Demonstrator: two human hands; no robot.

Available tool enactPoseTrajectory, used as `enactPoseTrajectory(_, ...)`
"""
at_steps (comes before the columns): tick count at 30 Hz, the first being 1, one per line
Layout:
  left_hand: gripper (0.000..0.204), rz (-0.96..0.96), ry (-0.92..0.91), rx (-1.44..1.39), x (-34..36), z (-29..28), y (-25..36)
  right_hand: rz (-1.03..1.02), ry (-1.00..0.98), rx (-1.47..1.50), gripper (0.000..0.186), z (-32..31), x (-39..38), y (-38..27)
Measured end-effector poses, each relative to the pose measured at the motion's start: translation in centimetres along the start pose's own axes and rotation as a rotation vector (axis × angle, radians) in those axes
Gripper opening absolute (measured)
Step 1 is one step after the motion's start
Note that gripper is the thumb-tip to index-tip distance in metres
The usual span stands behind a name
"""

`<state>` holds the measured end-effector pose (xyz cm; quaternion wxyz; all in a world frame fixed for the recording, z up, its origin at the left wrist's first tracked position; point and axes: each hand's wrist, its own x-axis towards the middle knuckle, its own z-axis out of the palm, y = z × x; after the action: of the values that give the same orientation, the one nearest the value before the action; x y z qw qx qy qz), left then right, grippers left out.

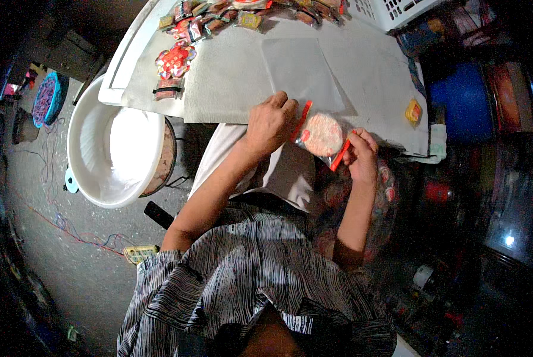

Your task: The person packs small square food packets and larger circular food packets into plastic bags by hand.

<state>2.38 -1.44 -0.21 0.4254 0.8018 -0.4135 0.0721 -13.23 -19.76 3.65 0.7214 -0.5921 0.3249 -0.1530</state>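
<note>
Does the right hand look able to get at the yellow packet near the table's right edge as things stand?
Probably yes: nothing visible blocks the yellow packet, though the right hand, pinching the red-ended packet, would likely need to let go first.

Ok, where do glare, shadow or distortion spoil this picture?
All in the head view: the white tub washes out inside; the far right sinks into grainy shadow; the table looks bowed along its left edge; the round packet at the right hand is lit clearly.
</note>
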Motion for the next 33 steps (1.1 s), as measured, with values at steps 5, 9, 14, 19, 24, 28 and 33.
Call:
enactPoseTrajectory(5, 0.011, -0.033, -0.027, 0.02, -0.4, 0.0, 0.2, -0.03, 0.028, 0.026, 0.01, 0.6, -1.0, 0.3)
enactPoseTrajectory(9, 0.012, -0.019, 0.005, 0.027, -0.5, 0.1, 0.2, 0.001, -0.025, 0.003, 0.01, -0.5, -1.6, 0.7)
enactPoseTrajectory(14, 0.011, -0.014, -0.021, 0.054, -0.8, 0.2, 0.3, -0.031, 0.038, -0.003, 0.011, -1.2, -1.2, 1.5)
enactPoseTrajectory(19, 0.024, 0.078, -0.025, 0.081, -1.3, 0.4, 1.1, -0.103, 0.222, 0.183, 0.011, -0.9, -0.7, 2.6)
enactPoseTrajectory(24, 0.03, 0.155, 0.001, 0.065, -1.8, 0.9, 1.4, -0.128, 0.253, 0.307, 0.016, 2.5, -0.5, 3.5)
enactPoseTrajectory(28, 0.031, 0.204, -0.045, 0.054, -1.7, 0.6, 2.6, -0.132, 0.293, 0.332, 0.019, 4.8, -0.1, 3.9)
enactPoseTrajectory(33, 0.039, 0.186, -0.063, 0.003, -1.7, 0.9, 2.7, -0.236, 0.182, 0.386, 0.027, 6.8, 0.6, 4.1)
